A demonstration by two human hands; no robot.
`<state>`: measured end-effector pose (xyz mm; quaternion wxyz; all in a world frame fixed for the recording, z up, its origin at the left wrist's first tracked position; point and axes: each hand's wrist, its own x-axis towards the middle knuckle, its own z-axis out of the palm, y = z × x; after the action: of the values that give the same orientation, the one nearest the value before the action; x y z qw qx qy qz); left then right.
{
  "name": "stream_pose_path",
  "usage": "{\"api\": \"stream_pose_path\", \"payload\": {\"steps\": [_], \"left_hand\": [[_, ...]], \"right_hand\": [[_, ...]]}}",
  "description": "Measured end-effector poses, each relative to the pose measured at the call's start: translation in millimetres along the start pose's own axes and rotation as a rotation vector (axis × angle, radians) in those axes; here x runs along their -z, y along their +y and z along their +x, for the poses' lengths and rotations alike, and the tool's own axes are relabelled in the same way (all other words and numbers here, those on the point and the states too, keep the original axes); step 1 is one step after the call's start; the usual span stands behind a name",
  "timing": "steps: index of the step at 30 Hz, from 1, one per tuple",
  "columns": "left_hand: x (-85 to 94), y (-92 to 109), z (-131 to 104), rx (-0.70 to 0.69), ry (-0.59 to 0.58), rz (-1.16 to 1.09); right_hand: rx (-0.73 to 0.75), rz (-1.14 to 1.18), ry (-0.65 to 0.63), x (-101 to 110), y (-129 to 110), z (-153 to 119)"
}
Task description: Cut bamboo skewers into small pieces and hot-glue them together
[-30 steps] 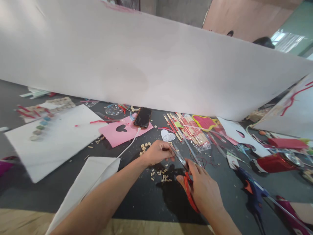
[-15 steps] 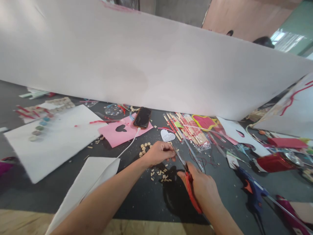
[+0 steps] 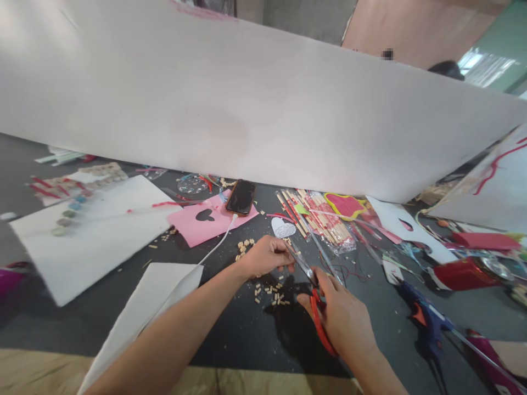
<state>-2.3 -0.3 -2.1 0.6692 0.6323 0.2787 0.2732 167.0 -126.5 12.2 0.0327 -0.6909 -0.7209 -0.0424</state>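
Red-handled scissors (image 3: 319, 323) are gripped in my right hand (image 3: 346, 312), their blades pointing up and left, slightly parted. The blade tips are beside the pinched fingers of my left hand (image 3: 267, 257); what those fingers hold is too small to make out. Below my left hand, short cut wooden pieces (image 3: 276, 296) lie scattered on the dark table (image 3: 230, 334). A cluster of small wooden pieces (image 3: 242, 248) lies behind my left wrist. Just beyond my fingers rests a white heart-shaped paper (image 3: 283, 227) with a patterned part.
A phone (image 3: 240, 197) with a white cable lies on pink paper (image 3: 193, 233). Bagged wooden sticks (image 3: 329, 219) lie beyond my hands. At right are a glue gun (image 3: 428, 323) and a red jar (image 3: 461, 273). White boards (image 3: 99, 230) are at left; a tall white panel (image 3: 263, 104) stands behind.
The scissor blades have parted a little, and their handles have shifted slightly left in my right hand. My left hand stays nearly in place.
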Motion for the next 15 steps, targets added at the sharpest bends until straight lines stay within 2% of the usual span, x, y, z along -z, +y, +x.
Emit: {"api": "stream_pose_path", "payload": {"steps": [8,15], "left_hand": [[-2.9,-3.8,0.7,0.019,-0.035,-0.021],[-7.3,-3.0,2.0,0.021,0.063,-0.045]], "right_hand": [[0.019,-0.013,-0.015,-3.4,1.3,-3.0],[0.001,0.046,0.012,-4.9,6.0,-1.9]]}}
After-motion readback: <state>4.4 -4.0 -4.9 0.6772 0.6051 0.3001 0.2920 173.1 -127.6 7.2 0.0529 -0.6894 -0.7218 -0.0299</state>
